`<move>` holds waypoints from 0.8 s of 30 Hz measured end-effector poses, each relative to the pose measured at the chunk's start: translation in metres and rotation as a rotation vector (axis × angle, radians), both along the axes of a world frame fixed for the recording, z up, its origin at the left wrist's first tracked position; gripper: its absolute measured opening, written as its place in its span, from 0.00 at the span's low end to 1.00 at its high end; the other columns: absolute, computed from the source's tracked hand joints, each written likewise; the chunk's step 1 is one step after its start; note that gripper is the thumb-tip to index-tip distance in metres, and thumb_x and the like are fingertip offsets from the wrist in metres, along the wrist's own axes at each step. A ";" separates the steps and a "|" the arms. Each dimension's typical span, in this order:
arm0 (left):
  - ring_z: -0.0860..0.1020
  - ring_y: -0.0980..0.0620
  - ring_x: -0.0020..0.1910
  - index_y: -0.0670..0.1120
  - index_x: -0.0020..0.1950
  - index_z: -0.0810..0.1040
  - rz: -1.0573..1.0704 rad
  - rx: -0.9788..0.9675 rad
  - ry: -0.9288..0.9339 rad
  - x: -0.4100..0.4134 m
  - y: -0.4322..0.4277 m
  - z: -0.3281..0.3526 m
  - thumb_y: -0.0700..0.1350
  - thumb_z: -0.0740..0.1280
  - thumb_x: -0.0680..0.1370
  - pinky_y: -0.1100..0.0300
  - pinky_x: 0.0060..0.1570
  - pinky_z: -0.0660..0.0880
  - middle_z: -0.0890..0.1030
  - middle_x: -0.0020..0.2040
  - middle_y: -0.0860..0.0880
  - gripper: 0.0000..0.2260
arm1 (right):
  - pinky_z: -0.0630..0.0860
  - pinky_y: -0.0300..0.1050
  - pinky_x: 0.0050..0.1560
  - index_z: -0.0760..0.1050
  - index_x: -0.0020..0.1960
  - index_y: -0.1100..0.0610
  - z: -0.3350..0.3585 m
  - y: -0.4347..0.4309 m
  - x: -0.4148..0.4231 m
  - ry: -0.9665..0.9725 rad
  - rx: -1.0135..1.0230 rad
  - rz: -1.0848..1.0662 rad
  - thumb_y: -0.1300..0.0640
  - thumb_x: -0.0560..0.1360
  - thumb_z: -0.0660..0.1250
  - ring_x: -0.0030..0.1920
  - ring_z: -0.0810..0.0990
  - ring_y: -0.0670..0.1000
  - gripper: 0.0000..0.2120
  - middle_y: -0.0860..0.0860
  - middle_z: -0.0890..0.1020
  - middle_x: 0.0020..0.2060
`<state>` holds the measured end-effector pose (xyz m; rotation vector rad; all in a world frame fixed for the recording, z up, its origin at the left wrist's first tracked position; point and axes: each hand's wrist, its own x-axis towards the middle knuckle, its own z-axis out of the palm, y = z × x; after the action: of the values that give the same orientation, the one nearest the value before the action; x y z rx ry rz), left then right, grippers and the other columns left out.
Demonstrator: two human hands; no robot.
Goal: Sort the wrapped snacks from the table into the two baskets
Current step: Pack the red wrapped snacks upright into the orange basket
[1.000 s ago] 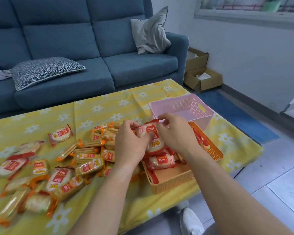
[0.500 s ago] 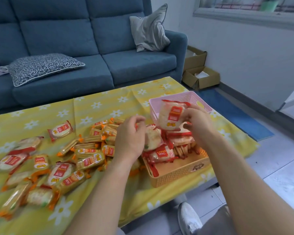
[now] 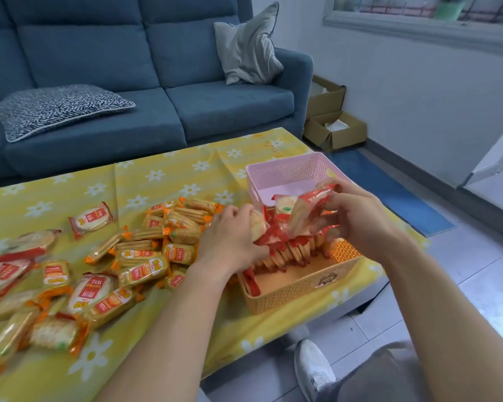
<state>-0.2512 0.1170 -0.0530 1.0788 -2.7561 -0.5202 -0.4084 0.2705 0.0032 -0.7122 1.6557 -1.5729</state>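
- Right hand point(image 3: 360, 219) pinched a red-wrapped snack point(image 3: 308, 210) right of centre, above the orange basket point(image 3: 296, 288).
- Left hand point(image 3: 230, 242) gripped another pack point(image 3: 257, 227) at centre.
- Both looked light, slippery-filmed and brittle inside; the edges suited a gentle hold.

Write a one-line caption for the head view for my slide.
The left hand and the right hand grip red-wrapped snacks over the orange basket; the pink basket stands behind it.
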 end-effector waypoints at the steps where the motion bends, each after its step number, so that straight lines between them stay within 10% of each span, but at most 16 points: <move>1: 0.70 0.45 0.66 0.57 0.74 0.63 0.003 0.004 0.018 0.000 -0.002 0.000 0.63 0.73 0.68 0.49 0.59 0.73 0.70 0.69 0.51 0.37 | 0.71 0.46 0.30 0.75 0.48 0.59 -0.001 0.003 -0.001 -0.065 -0.010 0.046 0.70 0.74 0.54 0.34 0.81 0.58 0.13 0.60 0.80 0.41; 7: 0.61 0.41 0.74 0.55 0.78 0.53 -0.044 -0.030 -0.151 -0.001 -0.003 -0.007 0.66 0.77 0.62 0.45 0.70 0.65 0.58 0.77 0.48 0.52 | 0.63 0.45 0.33 0.76 0.42 0.54 -0.002 0.006 -0.007 -0.004 0.015 0.115 0.38 0.75 0.60 0.37 0.73 0.53 0.19 0.55 0.78 0.41; 11: 0.63 0.40 0.70 0.54 0.77 0.55 -0.016 0.016 -0.081 -0.003 -0.006 -0.007 0.61 0.75 0.67 0.44 0.67 0.67 0.67 0.74 0.47 0.45 | 0.74 0.42 0.35 0.78 0.47 0.52 -0.005 0.004 -0.001 0.254 0.143 0.082 0.59 0.76 0.69 0.46 0.81 0.55 0.02 0.51 0.85 0.47; 13: 0.64 0.39 0.69 0.54 0.77 0.57 0.012 0.072 -0.029 -0.002 -0.009 -0.005 0.61 0.75 0.67 0.44 0.66 0.68 0.69 0.72 0.47 0.44 | 0.82 0.53 0.46 0.77 0.55 0.50 -0.008 0.003 0.001 0.368 0.246 0.118 0.64 0.75 0.69 0.52 0.82 0.56 0.12 0.49 0.84 0.53; 24: 0.69 0.45 0.66 0.56 0.74 0.64 0.070 0.342 0.273 0.010 -0.027 -0.011 0.53 0.79 0.66 0.44 0.66 0.71 0.73 0.65 0.50 0.40 | 0.74 0.39 0.36 0.75 0.56 0.50 0.001 -0.002 0.026 0.826 0.449 0.123 0.57 0.68 0.78 0.39 0.77 0.45 0.19 0.45 0.78 0.43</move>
<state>-0.2407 0.0899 -0.0638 1.0693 -2.4379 -1.0711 -0.3819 0.2688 0.0047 -1.2786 2.3766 -0.7780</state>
